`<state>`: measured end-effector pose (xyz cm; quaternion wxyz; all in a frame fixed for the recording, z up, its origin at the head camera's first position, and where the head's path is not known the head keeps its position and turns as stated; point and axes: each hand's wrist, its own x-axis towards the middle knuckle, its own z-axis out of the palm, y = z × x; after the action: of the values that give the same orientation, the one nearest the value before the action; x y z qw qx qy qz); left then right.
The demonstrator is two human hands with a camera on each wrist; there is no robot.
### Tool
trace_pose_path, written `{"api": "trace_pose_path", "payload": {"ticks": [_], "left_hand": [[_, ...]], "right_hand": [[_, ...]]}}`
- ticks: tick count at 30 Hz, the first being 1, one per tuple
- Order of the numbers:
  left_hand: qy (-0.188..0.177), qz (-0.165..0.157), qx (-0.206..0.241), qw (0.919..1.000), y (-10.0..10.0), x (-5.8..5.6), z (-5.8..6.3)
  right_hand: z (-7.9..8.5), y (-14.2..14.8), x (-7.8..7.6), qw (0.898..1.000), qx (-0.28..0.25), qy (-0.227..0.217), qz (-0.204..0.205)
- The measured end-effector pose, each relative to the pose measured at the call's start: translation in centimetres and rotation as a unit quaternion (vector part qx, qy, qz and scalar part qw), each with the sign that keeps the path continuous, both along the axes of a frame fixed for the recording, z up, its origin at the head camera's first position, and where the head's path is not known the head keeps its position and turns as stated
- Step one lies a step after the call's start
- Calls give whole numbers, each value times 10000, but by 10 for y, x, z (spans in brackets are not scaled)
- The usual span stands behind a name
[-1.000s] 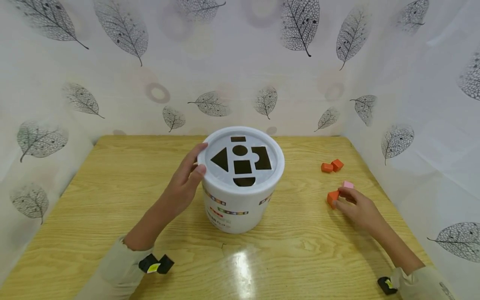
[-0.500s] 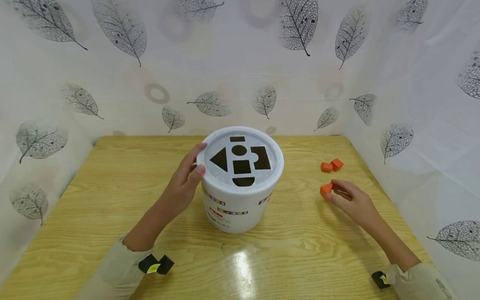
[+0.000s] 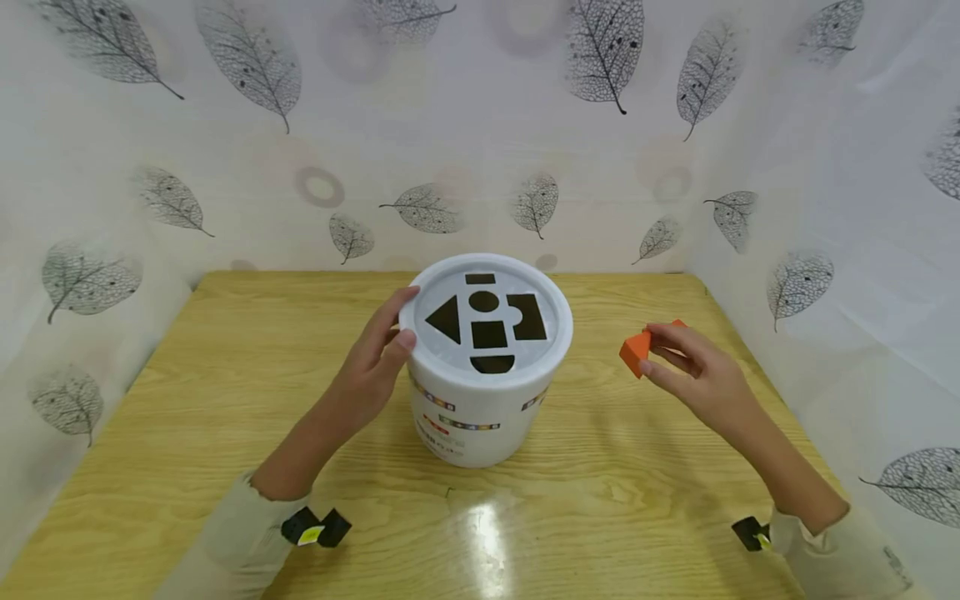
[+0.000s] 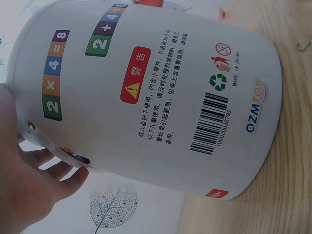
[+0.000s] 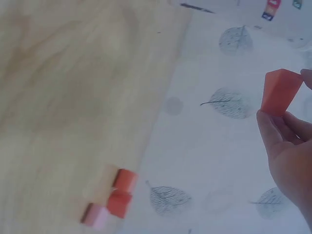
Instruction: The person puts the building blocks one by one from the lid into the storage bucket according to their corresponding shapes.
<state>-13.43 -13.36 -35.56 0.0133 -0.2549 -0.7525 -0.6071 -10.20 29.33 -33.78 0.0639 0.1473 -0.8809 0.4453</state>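
Note:
A white bucket (image 3: 480, 437) stands upright on the table, its lid (image 3: 442, 283) cut with several shaped holes, among them a triangle, a circle and a square. My left hand (image 3: 367, 358) holds the lid's left rim, thumb and fingers spread along the edge. In the left wrist view the bucket wall (image 4: 170, 107) shows printed sums, a barcode and a red warning label. To the bucket's right, my right hand (image 3: 701, 379) pinches an orange triangular block (image 3: 635, 354) between thumb and fingers, above the table. The same block (image 5: 281, 90) shows in the right wrist view.
Two orange blocks (image 5: 126, 180) and a pink block (image 5: 95, 216) lie close together on the table in the right wrist view. In the head view my right hand mostly hides them. A leaf-patterned sheet (image 3: 480, 125) rises behind the wooden table (image 3: 262, 333) and at both sides.
My right hand has lifted the orange triangular block and moved it left and away from me, now covering most of the other blocks. The left hand keeps its place on the rim.

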Motion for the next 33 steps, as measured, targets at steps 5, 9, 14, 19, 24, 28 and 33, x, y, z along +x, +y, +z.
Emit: {"api": "trace_pose_path", "payload": {"ticks": [5,9,14,19,24,28,33], "left_hand": [[-19,32,-25,10000,0,0,0],[-24,51,-48,10000,0,1,1],[26,29,-8,10000,1,0,2],[17,54,-15,10000,2,0,2],[-40,63,-41,10000,2,1,2],[-35,64,-43,10000,1,1,3],[-25,59,-31,10000,1,2,3]], "right_hand": [[27,-16,-2,9991,-363,53,226],[48,-30,-5,9990,-318,-30,307],[66,-49,-11,9990,-140,-62,419],[73,-72,-20,9946,-427,386,862],[77,-94,-28,9878,-709,423,1324],[79,-110,-33,9837,-828,201,1585],[80,-127,-40,9800,-953,-99,1746]]}}
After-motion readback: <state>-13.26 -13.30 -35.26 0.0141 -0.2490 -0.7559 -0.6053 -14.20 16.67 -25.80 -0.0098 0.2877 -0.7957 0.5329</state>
